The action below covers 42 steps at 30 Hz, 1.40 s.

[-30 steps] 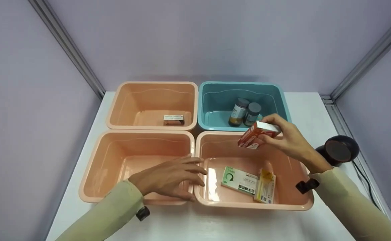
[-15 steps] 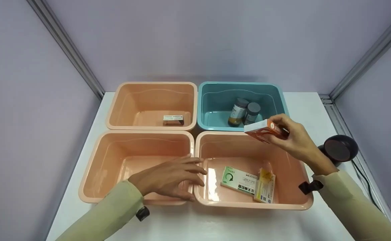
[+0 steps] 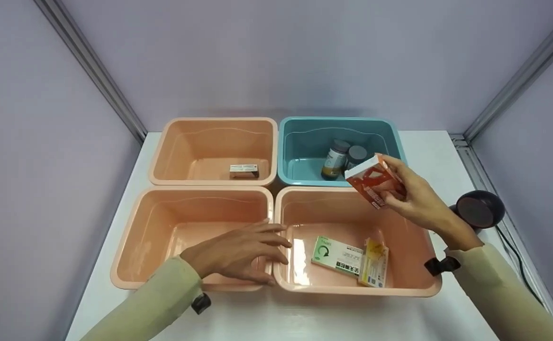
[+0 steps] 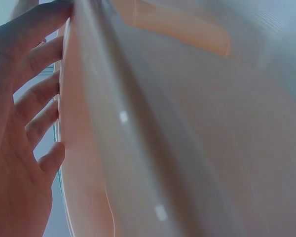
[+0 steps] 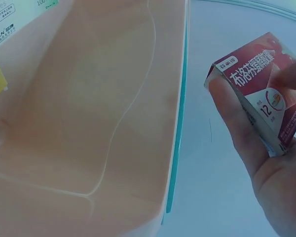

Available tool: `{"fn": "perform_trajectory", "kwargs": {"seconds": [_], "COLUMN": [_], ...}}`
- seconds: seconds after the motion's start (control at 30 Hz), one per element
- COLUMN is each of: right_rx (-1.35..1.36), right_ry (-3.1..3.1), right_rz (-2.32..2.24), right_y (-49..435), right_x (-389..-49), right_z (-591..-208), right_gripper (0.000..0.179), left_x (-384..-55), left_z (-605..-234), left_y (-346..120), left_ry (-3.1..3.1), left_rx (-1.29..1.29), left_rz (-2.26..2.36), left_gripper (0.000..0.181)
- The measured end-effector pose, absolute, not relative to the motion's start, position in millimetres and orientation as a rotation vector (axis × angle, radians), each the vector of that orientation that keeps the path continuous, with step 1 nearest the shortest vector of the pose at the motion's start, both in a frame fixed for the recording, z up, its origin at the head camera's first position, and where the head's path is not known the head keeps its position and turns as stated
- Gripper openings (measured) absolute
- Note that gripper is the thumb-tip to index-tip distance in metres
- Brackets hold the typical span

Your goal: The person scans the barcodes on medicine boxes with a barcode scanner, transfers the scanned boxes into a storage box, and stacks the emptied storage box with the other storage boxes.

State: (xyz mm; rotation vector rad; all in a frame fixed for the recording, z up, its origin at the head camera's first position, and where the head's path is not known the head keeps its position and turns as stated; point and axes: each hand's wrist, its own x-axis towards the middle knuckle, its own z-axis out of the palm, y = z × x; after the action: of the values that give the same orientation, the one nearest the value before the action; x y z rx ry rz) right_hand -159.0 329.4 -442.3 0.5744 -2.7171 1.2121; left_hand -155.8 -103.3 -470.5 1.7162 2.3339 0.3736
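My right hand (image 3: 413, 196) holds a red and white medicine box (image 3: 373, 182) tilted above the back rim of the front right pink bin (image 3: 352, 290). In the right wrist view, thumb and fingers grip that medicine box (image 5: 264, 89) by its sides, its printed face showing. Over the adjoining rims of the two front bins lies my left hand (image 3: 240, 251), fingers relaxed and spread, holding nothing. The left wrist view has the left hand (image 4: 19, 118) beside a bin wall. A green and white box (image 3: 337, 255) and a yellow and white box (image 3: 375, 265) lie inside the front right bin.
The front left pink bin (image 3: 127, 237) stands under my left forearm. Behind it, another pink bin (image 3: 155, 151) contains a small white box (image 3: 244, 168). Dark-capped bottles (image 3: 335, 158) stand in the blue bin (image 3: 283, 151). A black round device (image 3: 479, 208) with a cable sits at right.
My right hand turns the red and white box, so that different faces show, and has moved slightly right and back. The left hand stays where it was.
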Motion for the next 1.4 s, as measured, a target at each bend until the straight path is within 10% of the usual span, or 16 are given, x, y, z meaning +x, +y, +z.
{"fn": "perform_trajectory", "kwargs": {"seconds": [0.33,0.7,1.4], "right_rx": [0.525,0.520,-0.515], "right_ry": [-2.571,-2.531,-1.823], "right_rz": [1.102,1.059,1.856], "right_y": [333,333,429], "right_x": [-156,-150,-103], "right_z": [-441,-437,-481], "right_gripper": [0.039,0.055,0.046], "left_x": [-156,-155,-159], "left_z": [-471,-471,-470], "left_y": [-104,-106,-107], "left_ry": [2.333,2.345,2.324], "left_rx": [1.726,1.724,1.730], "left_rz": [0.386,0.361,0.379], "left_gripper": [0.046,0.046,0.045]}}
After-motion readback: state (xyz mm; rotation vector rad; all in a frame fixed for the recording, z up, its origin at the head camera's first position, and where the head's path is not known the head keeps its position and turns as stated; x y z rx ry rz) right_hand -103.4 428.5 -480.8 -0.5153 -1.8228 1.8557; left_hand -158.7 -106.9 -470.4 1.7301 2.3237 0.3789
